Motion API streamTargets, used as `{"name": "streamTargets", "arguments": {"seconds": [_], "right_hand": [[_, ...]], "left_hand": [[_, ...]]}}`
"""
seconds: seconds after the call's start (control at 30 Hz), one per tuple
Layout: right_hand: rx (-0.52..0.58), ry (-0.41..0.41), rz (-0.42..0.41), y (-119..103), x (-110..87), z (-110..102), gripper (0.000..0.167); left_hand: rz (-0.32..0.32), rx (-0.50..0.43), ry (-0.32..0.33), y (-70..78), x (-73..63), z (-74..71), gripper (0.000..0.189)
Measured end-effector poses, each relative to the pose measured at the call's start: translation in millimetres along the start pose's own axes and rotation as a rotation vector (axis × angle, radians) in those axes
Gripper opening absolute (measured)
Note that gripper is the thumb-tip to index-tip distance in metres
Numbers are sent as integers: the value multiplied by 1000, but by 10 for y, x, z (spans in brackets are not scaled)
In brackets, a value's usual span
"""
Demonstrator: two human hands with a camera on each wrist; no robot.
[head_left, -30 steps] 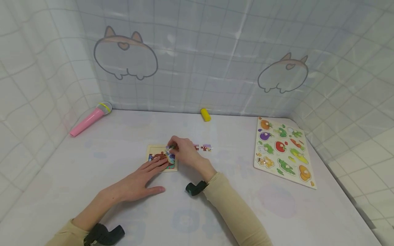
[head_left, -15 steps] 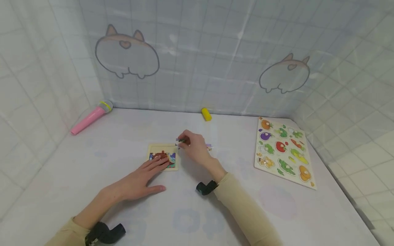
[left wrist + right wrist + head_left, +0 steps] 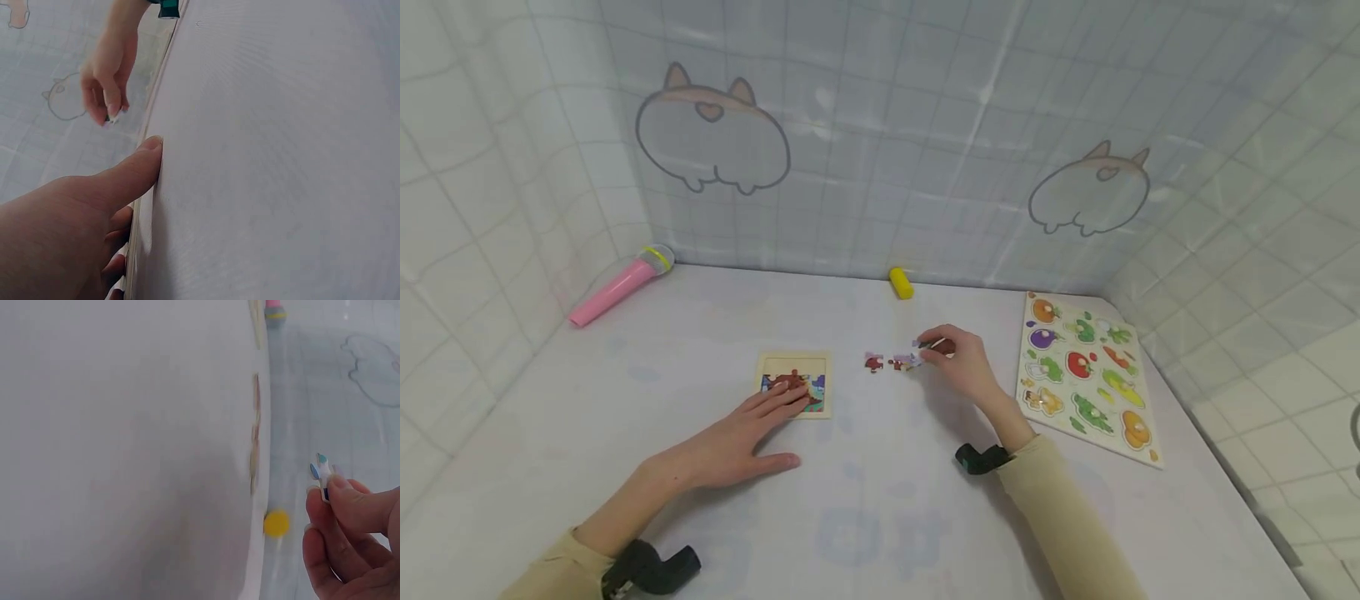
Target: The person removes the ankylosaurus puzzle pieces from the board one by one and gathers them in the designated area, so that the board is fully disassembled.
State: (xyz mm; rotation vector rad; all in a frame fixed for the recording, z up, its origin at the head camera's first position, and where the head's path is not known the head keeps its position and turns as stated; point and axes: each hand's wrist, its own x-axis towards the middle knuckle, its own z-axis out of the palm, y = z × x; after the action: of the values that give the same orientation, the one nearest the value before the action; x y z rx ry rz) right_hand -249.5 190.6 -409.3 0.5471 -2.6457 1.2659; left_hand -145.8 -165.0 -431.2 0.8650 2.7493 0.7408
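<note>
A small wooden puzzle tray (image 3: 775,367) lies on the table, its lower part filled with pieces in brown, blue and green and its top strip bare wood. My left hand (image 3: 730,446) rests flat with its fingertips over the lower pieces, hiding some of them, and the thumb stretched out on the table. To the right, my right hand (image 3: 966,367) pinches a jigsaw piece (image 3: 324,472) between thumb and forefinger, raised above the table in the right wrist view. Between tray and right hand lie loose jigsaw pieces, a reddish-brown one (image 3: 873,363) and another (image 3: 898,364) nearer the right fingertips.
A vegetable puzzle board (image 3: 1078,387) lies at the right. Toward the back wall is a yellow cylinder (image 3: 901,283), and a pink toy microphone (image 3: 621,287) sits at the back left. Tile-patterned sheets (image 3: 887,167) enclose the table's back and sides.
My right hand has drawn away from the tray's top right corner and moved right past the loose pieces, still pinching the jigsaw piece. The left hand has stayed put.
</note>
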Motion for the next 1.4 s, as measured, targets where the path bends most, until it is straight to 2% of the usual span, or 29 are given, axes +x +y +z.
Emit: {"name": "streamTargets", "arguments": {"seconds": [0.17,0.57,0.87,1.17,1.4], "right_hand": [[-29,13,80,184,-50,-113,20],[-95,-63,125,350,-64,-110,18],[-206,-10,76,406,-54,-37,16],[-237,-4,-3,393,-71,24,20],[-247,-12,21,414,-83,29,21]], "left_hand": [[-2,6,-1,-14,3,14,81],[-16,7,3,-20,5,44,81],[-13,14,3,-12,22,30,82],[-32,14,-7,-7,28,25,83],[-33,12,-8,-13,29,26,83]]}}
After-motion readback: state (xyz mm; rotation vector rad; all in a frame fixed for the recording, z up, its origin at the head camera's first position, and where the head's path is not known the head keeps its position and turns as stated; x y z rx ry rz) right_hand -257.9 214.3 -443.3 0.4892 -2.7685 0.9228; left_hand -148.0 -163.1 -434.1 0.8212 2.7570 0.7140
